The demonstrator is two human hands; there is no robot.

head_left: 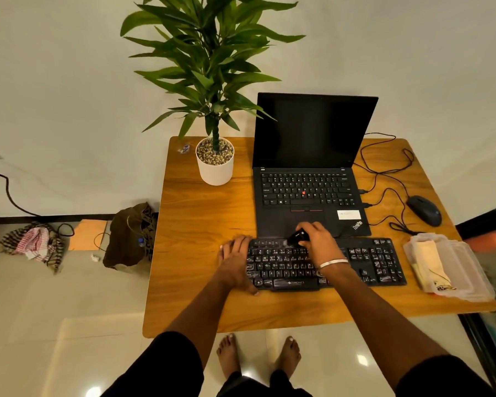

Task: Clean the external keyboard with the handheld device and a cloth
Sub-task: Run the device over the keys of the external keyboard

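Note:
A black external keyboard [370, 262] lies on the wooden table [201, 224] in front of the laptop. My right hand [317, 242] grips a small black handheld device [297, 237], its tip down on the keyboard's top key rows left of centre. My left hand [235, 260] rests at the keyboard's left end, fingers laid along the edge and thumb at the front corner. A folded cream cloth [430, 262] lies in a clear plastic tray [467, 279] to the right of the keyboard.
An open black laptop [309, 167] stands right behind the keyboard. A potted plant [215, 161] sits at the back left. A black mouse [424, 210] and looping cables [384, 167] occupy the back right. A bag [132, 236] and clothes [32, 242] lie on the floor.

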